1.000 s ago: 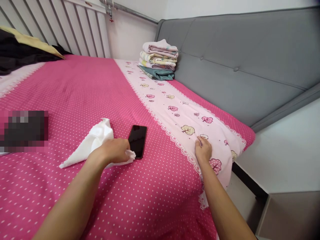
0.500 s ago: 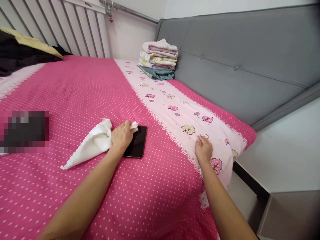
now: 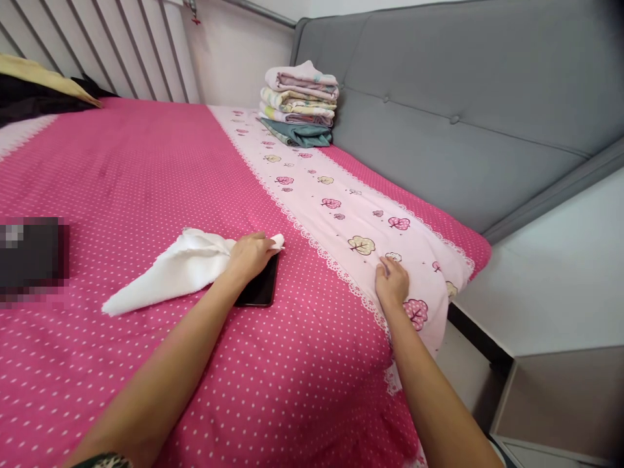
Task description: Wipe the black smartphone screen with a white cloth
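My left hand is closed on a white cloth, with a small bunched end poking out past the fingers. The rest of the cloth trails to the left over the bedspread. Under this hand lies a dark phone or small tablet, flat on the bed, its upper part covered by the hand and cloth. My right hand rests on the pale, tree-printed band of the bedspread, fingers curled inward. Whether those fingers pinch any fabric is hidden.
A pink dotted bedspread covers the bed. Folded fabrics are stacked by the grey headboard. On the left lie a blurred dark object and black and yellow cloth, near a white radiator.
My left hand has slid the cloth right across the top of the dark device, covering more of its upper edge. My right hand stays on the printed band. The view has shifted slightly.
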The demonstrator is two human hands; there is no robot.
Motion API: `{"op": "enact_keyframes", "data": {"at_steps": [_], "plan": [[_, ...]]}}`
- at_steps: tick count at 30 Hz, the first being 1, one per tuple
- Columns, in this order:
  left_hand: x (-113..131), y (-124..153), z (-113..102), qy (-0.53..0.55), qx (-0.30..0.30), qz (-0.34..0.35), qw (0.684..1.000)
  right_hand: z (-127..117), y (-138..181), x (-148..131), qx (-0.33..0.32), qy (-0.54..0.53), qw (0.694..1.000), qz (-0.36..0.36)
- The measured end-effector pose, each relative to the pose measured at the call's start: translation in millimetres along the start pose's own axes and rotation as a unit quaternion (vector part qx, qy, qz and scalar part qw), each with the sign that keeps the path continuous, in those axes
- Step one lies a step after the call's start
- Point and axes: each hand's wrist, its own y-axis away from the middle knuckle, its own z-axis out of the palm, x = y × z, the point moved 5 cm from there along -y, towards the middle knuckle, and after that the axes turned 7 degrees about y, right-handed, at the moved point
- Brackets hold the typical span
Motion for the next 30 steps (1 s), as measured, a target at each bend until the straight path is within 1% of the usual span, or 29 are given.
{"op": "enact_keyframes", "data": {"at_steps": [1, 3, 6, 9, 11, 13, 15, 17, 21, 28, 30], "plan": [[4, 1, 0, 0.001, -0.011, 0.018, 1.000, 0, 0, 0, 0.001, 0.000, 1.000, -0.001], [8, 5, -3, 0.007, -0.034, 0.033, 0.999, 0, 1, 0, 0.002, -0.001, 1.000, -0.001], [6, 18, -10, 0.033, -0.084, 0.015, 0.996, 0, 1, -1, 0.005, -0.005, 1.000, 0.003], [2, 39, -14, 0.090, -0.154, 0.003, 0.984, 0, 1, -1, 0.005, -0.006, 1.000, 0.004], [1, 55, -15, 0.121, -0.198, 0.013, 0.973, -1, 1, 0, 0.003, -0.004, 1.000, 0.007], [3, 69, -14, 0.133, -0.228, 0.032, 0.964, 0, 0, 2, 0.000, -0.003, 1.000, 0.011], [5, 79, -14, 0.135, -0.237, 0.049, 0.961, 0, 0, 2, -0.003, -0.004, 1.000, 0.009], [7, 85, -15, 0.130, -0.230, 0.054, 0.963, 1, 0, 2, -0.002, -0.005, 1.000, 0.001], [5, 89, -19, 0.108, -0.219, 0.034, 0.969, 1, 1, 1, 0.006, 0.001, 1.000, -0.008], [-26, 93, -31, 0.032, -0.222, -0.025, 0.974, -1, 1, -1, 0.017, 0.016, 1.000, -0.006], [-30, 94, -33, 0.024, -0.229, -0.037, 0.972, -2, 1, -1, 0.015, 0.021, 1.000, -0.008]]}}
